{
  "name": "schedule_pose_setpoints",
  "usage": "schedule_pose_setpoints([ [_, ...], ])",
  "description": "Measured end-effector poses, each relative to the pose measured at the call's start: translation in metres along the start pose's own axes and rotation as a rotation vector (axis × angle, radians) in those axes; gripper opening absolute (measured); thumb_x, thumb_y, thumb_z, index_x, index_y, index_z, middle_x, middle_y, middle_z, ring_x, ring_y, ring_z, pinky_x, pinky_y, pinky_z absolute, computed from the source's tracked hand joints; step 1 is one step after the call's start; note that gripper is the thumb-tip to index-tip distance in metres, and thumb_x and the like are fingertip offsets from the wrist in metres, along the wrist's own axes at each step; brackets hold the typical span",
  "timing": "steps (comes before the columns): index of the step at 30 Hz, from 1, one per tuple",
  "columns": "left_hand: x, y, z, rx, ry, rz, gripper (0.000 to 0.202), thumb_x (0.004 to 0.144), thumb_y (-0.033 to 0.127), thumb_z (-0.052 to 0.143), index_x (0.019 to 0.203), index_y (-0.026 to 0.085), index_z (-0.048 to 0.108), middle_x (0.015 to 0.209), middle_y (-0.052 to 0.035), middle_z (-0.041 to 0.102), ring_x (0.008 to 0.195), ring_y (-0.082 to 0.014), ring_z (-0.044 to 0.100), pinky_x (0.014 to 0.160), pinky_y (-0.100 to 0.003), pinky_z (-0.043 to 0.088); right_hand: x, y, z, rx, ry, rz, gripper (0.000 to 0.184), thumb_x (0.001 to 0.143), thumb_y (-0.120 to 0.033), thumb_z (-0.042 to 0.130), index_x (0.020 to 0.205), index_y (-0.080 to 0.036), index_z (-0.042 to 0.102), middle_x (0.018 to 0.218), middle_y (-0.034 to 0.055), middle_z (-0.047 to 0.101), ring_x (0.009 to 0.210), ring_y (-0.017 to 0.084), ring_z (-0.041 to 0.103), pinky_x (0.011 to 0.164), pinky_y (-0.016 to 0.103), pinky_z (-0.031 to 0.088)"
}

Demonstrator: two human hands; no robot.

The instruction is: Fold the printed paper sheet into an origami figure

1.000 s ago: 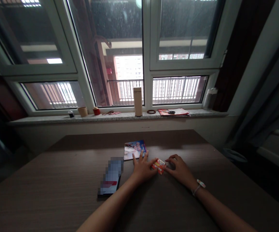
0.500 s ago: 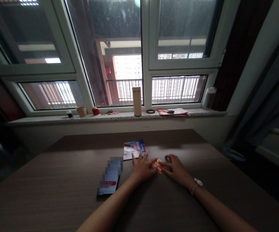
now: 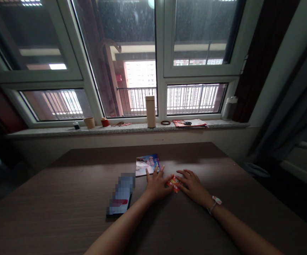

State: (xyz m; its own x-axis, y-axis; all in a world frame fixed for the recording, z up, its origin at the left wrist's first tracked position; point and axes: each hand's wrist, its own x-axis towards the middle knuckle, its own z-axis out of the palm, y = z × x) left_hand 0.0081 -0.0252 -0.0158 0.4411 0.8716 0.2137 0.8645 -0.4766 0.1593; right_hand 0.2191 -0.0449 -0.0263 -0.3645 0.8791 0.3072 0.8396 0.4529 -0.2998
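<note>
A small folded piece of red paper [image 3: 173, 183] with yellow and white print lies flat on the table, between my two hands. My left hand [image 3: 155, 185] has its fingers spread, with the thumb reaching onto the paper's left edge. From the other side, my right hand [image 3: 194, 186] stretches its fingers out, the thumb and index fingertip at the paper's right edge. Neither hand wraps around the paper. Just beyond my left fingertips is a blue and pink printed booklet [image 3: 145, 164]. A bracelet [image 3: 216, 200] circles my right wrist.
A phone [image 3: 121, 196], its screen blurred, lies left of my left forearm on the brown table [image 3: 63, 198]. Along the windowsill [image 3: 132, 128] stand a beige bottle [image 3: 150, 111], a paper cup [image 3: 89, 122], a red spool-like item [image 3: 104, 122], and red papers [image 3: 195, 123] with scissors [image 3: 187, 123].
My right fingers have shifted left and straightened, with the index finger no longer bent over the paper. The red paper has moved slightly toward me. My left hand has barely moved.
</note>
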Motion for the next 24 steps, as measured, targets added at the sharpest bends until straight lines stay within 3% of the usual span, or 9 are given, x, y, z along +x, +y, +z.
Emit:
schedule_pose_setpoints([
  [5, -0.001, -0.001, 0.002, 0.025, 0.058, -0.007, 0.059, 0.084, 0.066, 0.048, 0.139, 0.044, 0.042, 0.154, -0.0058, 0.029, 0.141, -0.0374, 0.021, 0.103, -0.074, -0.006, 0.002, -0.002, -0.001, 0.048, -0.086, -0.026, 0.041, 0.095, -0.042, 0.041, 0.134, -0.034, 0.05, 0.141, 0.0001, 0.051, 0.136, 0.025, 0.034, 0.114, 0.058, 0.017],
  [13, -0.005, 0.003, 0.0, 0.04, 0.109, 0.014, 0.043, 0.085, 0.061, 0.051, 0.126, 0.047, 0.056, 0.154, -0.0014, 0.031, 0.139, -0.0374, 0.023, 0.102, -0.075, -0.009, 0.003, -0.002, 0.0, 0.065, -0.112, -0.054, 0.042, 0.097, -0.042, 0.035, 0.136, -0.032, 0.048, 0.143, 0.001, 0.049, 0.139, 0.023, 0.031, 0.114, 0.058, 0.015],
  [24, -0.011, 0.002, -0.012, 0.114, 0.136, 0.111, 0.042, 0.093, 0.058, 0.038, 0.129, 0.045, 0.055, 0.15, -0.0014, 0.039, 0.141, -0.035, 0.024, 0.106, -0.07, -0.015, 0.001, -0.006, -0.007, -0.027, -0.091, -0.04, 0.04, 0.096, -0.041, 0.038, 0.135, -0.042, 0.046, 0.141, -0.0039, 0.052, 0.135, 0.026, 0.037, 0.113, 0.062, 0.013],
])
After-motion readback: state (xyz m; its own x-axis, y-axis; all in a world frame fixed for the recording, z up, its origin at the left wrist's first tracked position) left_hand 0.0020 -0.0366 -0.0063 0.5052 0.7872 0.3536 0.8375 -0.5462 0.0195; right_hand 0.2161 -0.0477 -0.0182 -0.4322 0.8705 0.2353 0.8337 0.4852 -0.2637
